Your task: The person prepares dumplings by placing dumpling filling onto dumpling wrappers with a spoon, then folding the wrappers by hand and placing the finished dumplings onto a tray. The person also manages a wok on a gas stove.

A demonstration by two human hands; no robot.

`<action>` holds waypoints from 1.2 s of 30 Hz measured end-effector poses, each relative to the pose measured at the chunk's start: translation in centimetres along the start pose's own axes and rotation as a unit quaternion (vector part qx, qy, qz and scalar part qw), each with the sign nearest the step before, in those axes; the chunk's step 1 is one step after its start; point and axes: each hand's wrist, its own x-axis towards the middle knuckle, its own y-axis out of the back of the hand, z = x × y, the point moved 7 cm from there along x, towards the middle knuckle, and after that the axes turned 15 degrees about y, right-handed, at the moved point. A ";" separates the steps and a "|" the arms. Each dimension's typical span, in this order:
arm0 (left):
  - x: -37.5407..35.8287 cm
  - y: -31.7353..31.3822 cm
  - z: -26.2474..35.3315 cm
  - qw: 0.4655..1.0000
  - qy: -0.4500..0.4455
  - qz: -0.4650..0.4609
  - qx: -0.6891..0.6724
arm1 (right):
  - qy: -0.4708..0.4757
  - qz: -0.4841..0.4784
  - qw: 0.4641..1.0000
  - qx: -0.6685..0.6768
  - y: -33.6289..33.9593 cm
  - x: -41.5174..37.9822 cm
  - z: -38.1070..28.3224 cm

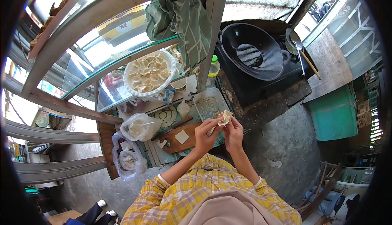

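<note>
Left hand (206,133) and right hand (233,135) both have fingers pinched on the folded wrapper (225,118), up near the right edge of the table (153,156). Looks thin, so pinching too hard could rip it; too loose might drop it.

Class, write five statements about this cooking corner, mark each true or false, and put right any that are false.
1. The left hand and right hand hold a folded dough wrapper. True.
2. The wooden cutting board is bare. False: a square wrapper lies on the wooden cutting board.
3. The white basket holds many folded dough pieces. True.
4. The wok hangs from the window frame. False: the wok sits on the black stove.
5. A green-capped bottle stands left of the wok in the picture. True.
</note>
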 end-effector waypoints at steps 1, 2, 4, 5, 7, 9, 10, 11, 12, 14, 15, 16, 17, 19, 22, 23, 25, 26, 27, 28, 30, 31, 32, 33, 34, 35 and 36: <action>0.0 0.0 -0.2 1.000 -0.001 0.001 -0.003 | 0.008 -0.002 1.000 -0.016 0.0 0.0 -0.2; 0.0 0.0 -0.3 1.000 -0.002 0.003 -0.007 | 0.019 -0.009 0.999 -0.024 0.0 0.0 -0.3; -0.1 0.1 -0.5 1.000 0.005 0.011 -0.026 | 0.041 -0.024 0.998 -0.038 0.0 -0.1 -0.5; -0.1 0.1 -0.6 0.999 0.009 0.016 -0.035 | 0.052 -0.020 0.997 -0.048 -0.2 -0.1 -0.9; -0.1 0.0 -0.8 0.998 0.008 0.016 -0.064 | 0.073 -0.011 0.995 -0.069 -1.5 -0.3 -2.0; -0.2 0.0 -0.8 0.996 0.009 0.016 -0.085 | 0.082 0.005 0.995 -0.062 -1.9 -0.5 -2.4; -0.2 0.0 -0.4 0.996 0.011 0.015 -0.092 | 0.087 0.013 0.994 -0.059 -1.9 -0.6 -2.5; -0.2 0.0 -0.2 0.995 0.013 0.015 -0.099 | 0.097 0.019 0.993 -0.062 -1.7 -0.7 -2.7; -0.3 0.0 -0.4 0.994 0.012 0.011 -0.104 | 0.106 0.026 0.992 -0.065 -1.5 -0.8 -2.8; -0.4 -0.1 -0.7 0.993 0.011 0.001 -0.113 | 0.134 0.040 0.987 -0.077 -1.5 -1.0 -3.3; -0.4 -0.1 -0.7 0.993 0.013 0.003 -0.117 | 0.153 0.048 0.983 -0.086 -1.7 -1.1 -3.8; -0.5 -0.1 -0.6 0.993 0.014 0.005 -0.120 | 0.171 0.056 0.979 -0.095 -1.9 -1.2 -4.3; -0.5 -0.1 -0.5 0.992 0.016 0.008 -0.123 | 0.181 0.063 0.976 -0.102 -2.0 -1.3 -4.6; -0.6 0.0 -0.5 0.993 0.018 0.011 -0.119 | 0.202 0.076 0.970 -0.115 -2.1 -1.4 -5.1; -0.8 0.1 -0.4 0.995 0.005 0.013 -0.097 | 0.256 0.053 0.945 -0.195 -1.3 -1.7 -5.4; -0.9 0.2 -0.3 0.996 -0.001 0.014 -0.087 | 0.285 0.035 0.929 -0.234 -1.5 -1.8 -5.9; -0.9 0.4 0.1 0.997 -0.016 0.012 -0.073 | 0.339 -0.003 0.888 -0.310 -2.1 -2.1 -6.7; -1.0 0.4 0.3 0.997 -0.023 0.011 -0.067 | 0.351 -0.015 0.882 -0.314 -2.3 -2.1 -6.9; -1.0 0.6 0.8 0.997 -0.043 0.014 -0.056 | 0.362 -0.026 0.876 -0.319 -2.6 -2.1 -7.3; -0.9 0.8 1.3 0.997 -0.062 0.017 -0.044 | 0.373 -0.037 0.869 -0.324 -2.9 -2.2 -7.5; -1.0 0.8 2.1 0.996 -0.073 0.019 -0.048 | 0.354 -0.034 0.888 -0.292 -2.6 -2.1 -7.1; -1.0 0.8 2.3 0.996 -0.065 0.018 -0.063 | 0.344 -0.033 0.897 -0.276 -2.5 -2.1 -6.8; -1.0 0.7 2.3 0.995 -0.056 0.017 -0.078 | 0.342 -0.035 0.901 -0.264 -2.5 -2.1 -6.7; -1.0 0.6 2.1 0.995 -0.043 0.012 -0.089 | 0.340 -0.037 0.905 -0.252 -2.6 -2.1 -6.6; -1.1 0.5 1.8 0.995 -0.030 0.005 -0.099 | 0.339 -0.038 0.909 -0.241 -2.7 -2.1 -6.6; -1.1 0.5 1.6 0.994 -0.016 -0.001 -0.109 | 0.332 -0.038 0.914 -0.229 -2.7 -2.0 -6.5; -1.2 0.4 1.7 0.994 -0.020 -0.007 -0.108 | 0.325 -0.038 0.920 -0.216 -2.8 -2.0 -6.6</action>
